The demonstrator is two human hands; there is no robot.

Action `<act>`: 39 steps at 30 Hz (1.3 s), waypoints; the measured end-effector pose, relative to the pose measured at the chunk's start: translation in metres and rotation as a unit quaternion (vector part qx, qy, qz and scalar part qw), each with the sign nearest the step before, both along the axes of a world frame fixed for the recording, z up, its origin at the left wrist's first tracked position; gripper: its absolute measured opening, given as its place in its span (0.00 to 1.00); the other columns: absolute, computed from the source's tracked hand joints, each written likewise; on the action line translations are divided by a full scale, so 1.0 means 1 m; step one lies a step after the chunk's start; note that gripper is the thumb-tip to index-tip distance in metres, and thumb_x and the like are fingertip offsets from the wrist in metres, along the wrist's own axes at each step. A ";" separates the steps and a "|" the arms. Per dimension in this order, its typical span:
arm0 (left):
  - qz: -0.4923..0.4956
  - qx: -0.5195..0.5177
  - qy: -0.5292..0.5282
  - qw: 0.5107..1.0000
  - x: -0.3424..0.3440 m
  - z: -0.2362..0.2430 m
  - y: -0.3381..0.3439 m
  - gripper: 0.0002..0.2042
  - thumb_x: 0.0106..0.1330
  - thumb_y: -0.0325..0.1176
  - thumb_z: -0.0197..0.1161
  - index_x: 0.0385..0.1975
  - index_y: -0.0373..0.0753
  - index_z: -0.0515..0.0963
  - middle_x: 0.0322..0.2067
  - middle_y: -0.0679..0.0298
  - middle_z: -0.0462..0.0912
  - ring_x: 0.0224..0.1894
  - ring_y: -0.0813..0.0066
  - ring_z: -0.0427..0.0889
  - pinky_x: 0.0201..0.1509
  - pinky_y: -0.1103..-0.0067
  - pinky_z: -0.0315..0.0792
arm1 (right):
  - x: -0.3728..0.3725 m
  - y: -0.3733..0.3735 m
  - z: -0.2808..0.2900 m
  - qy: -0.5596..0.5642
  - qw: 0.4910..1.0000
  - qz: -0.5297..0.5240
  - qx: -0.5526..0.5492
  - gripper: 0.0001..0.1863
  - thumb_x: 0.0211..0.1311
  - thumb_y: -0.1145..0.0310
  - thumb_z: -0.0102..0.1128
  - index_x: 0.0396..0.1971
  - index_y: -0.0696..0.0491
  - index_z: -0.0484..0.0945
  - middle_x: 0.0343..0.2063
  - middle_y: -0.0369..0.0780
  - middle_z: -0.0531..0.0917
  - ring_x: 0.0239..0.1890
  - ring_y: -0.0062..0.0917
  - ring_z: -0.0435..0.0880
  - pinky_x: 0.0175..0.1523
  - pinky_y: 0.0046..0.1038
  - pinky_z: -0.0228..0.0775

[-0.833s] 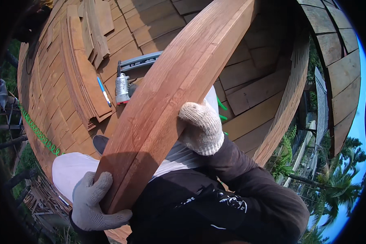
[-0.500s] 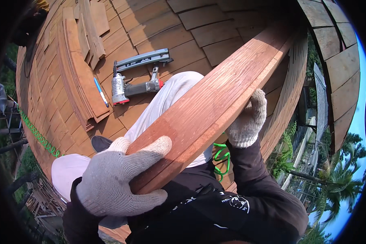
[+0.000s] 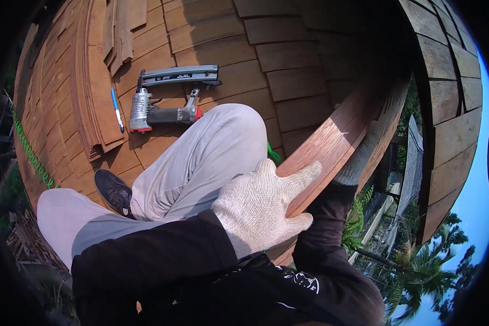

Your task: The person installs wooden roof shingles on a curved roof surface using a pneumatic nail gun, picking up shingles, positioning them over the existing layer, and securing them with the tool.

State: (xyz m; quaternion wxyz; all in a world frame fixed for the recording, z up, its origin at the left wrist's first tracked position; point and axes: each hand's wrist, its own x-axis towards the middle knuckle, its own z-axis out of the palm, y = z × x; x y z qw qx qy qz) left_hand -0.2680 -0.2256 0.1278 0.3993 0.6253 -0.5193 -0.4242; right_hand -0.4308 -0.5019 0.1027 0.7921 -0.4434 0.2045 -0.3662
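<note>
A long reddish-brown wooden board [image 3: 331, 141] slants away from me toward the upper right, its far end lost in shadow. My left hand [image 3: 260, 209], in a knitted pale glove, is closed on the near end, with two digits spread forward over the wood. Along the board's right edge lies my gloved right hand [image 3: 358, 160], shaded and partly covered by the board; it holds the board from beneath, and most of its fingers are hidden. A pneumatic nail gun [image 3: 171, 114] rests on the wooden shingles beyond my bent knee, touched by neither hand.
Left of the nail gun lie a blue-and-white pen [image 3: 117, 111] and a stack of thin wooden strips [image 3: 87, 81]. A coiled green hose [image 3: 31, 152] runs along the far left. The shingled roof's edge [image 3: 384, 127] drops away at right, with palm trees [image 3: 412, 274] below.
The board and both hands have shifted right and farther from me. My left hand has travelled across my lap, uncovering my legs and shoe. The right hand is now more hidden.
</note>
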 end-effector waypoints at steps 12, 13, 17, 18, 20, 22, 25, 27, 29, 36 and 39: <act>-0.007 -0.168 -0.034 0.985 -0.073 -0.073 -0.043 0.32 0.77 0.46 0.62 0.80 0.55 0.63 0.46 0.39 0.74 0.43 0.38 0.85 0.50 0.57 0.82 | -0.035 0.095 0.009 0.359 0.909 -0.211 -0.020 0.24 0.72 0.65 0.70 0.63 0.59 0.77 0.52 0.41 0.86 0.53 0.27 0.86 0.61 0.28 0.79; 0.002 -0.180 -0.040 0.983 -0.073 -0.077 -0.047 0.31 0.77 0.45 0.61 0.79 0.54 0.64 0.46 0.39 0.74 0.42 0.38 0.85 0.49 0.58 0.82 | -0.038 0.089 0.005 0.377 0.901 -0.214 -0.020 0.30 0.69 0.66 0.72 0.67 0.60 0.74 0.54 0.42 0.86 0.54 0.28 0.86 0.61 0.28 0.79; -0.028 -0.201 -0.006 0.979 -0.072 -0.088 -0.073 0.27 0.77 0.46 0.60 0.75 0.53 0.70 0.49 0.36 0.75 0.43 0.38 0.85 0.52 0.59 0.83 | -0.023 0.079 0.002 0.359 0.890 -0.250 -0.126 0.48 0.68 0.64 0.71 0.81 0.58 0.54 0.70 0.48 0.73 0.61 0.31 0.81 0.66 0.31 0.76; -0.051 -0.222 -0.014 0.974 -0.071 -0.091 -0.081 0.26 0.77 0.46 0.59 0.74 0.53 0.72 0.51 0.35 0.76 0.45 0.38 0.84 0.53 0.59 0.83 | -0.016 0.075 0.002 0.359 0.874 -0.285 -0.160 0.27 0.73 0.68 0.68 0.68 0.56 0.73 0.53 0.40 0.84 0.50 0.25 0.87 0.55 0.29 0.82; -0.069 -0.210 0.021 0.975 -0.068 -0.093 -0.089 0.25 0.78 0.47 0.58 0.73 0.54 0.74 0.55 0.34 0.76 0.47 0.37 0.84 0.56 0.58 0.82 | -0.014 0.061 0.007 0.344 0.886 -0.249 -0.185 0.27 0.73 0.67 0.67 0.69 0.56 0.73 0.53 0.40 0.84 0.50 0.25 0.87 0.55 0.29 0.82; -0.083 -0.224 -0.010 0.971 -0.067 -0.095 -0.094 0.25 0.76 0.47 0.59 0.72 0.54 0.74 0.56 0.38 0.77 0.49 0.38 0.84 0.57 0.58 0.82 | -0.023 0.037 0.015 0.362 0.889 -0.210 -0.184 0.41 0.71 0.67 0.67 0.80 0.57 0.60 0.67 0.45 0.76 0.58 0.30 0.83 0.61 0.29 0.80; -0.052 -0.153 0.071 0.984 -0.054 -0.081 -0.082 0.25 0.75 0.46 0.61 0.71 0.53 0.75 0.56 0.42 0.78 0.51 0.40 0.85 0.57 0.58 0.81 | -0.035 0.001 0.019 0.323 0.916 -0.204 -0.120 0.35 0.71 0.69 0.67 0.76 0.56 0.66 0.61 0.43 0.81 0.54 0.29 0.86 0.57 0.30 0.83; -0.026 -0.172 0.075 0.982 -0.055 -0.085 -0.077 0.24 0.73 0.44 0.63 0.69 0.50 0.76 0.55 0.46 0.78 0.51 0.43 0.85 0.56 0.57 0.81 | -0.028 0.000 0.023 0.310 0.917 -0.214 -0.135 0.32 0.72 0.70 0.66 0.73 0.55 0.69 0.57 0.42 0.83 0.52 0.29 0.87 0.54 0.30 0.84; -0.020 -0.171 0.092 0.981 -0.052 -0.084 -0.075 0.24 0.73 0.43 0.64 0.67 0.47 0.76 0.54 0.48 0.79 0.52 0.44 0.85 0.55 0.56 0.81 | -0.032 0.000 0.026 0.297 0.920 -0.219 -0.130 0.30 0.72 0.71 0.65 0.73 0.54 0.70 0.56 0.42 0.84 0.51 0.29 0.88 0.53 0.30 0.85; -0.034 -0.147 0.116 0.982 -0.048 -0.081 -0.076 0.21 0.72 0.41 0.63 0.62 0.41 0.80 0.50 0.48 0.83 0.50 0.44 0.86 0.55 0.57 0.81 | -0.102 0.003 0.045 0.311 0.923 -0.211 -0.084 0.30 0.74 0.70 0.61 0.74 0.51 0.69 0.58 0.43 0.83 0.50 0.31 0.88 0.52 0.33 0.86; -0.031 -0.157 0.122 0.980 -0.050 -0.082 -0.076 0.20 0.72 0.40 0.63 0.60 0.40 0.81 0.49 0.49 0.84 0.50 0.45 0.87 0.55 0.58 0.82 | -0.118 -0.009 0.054 0.319 0.921 -0.208 -0.088 0.29 0.75 0.68 0.62 0.74 0.51 0.69 0.57 0.44 0.83 0.50 0.32 0.89 0.50 0.33 0.87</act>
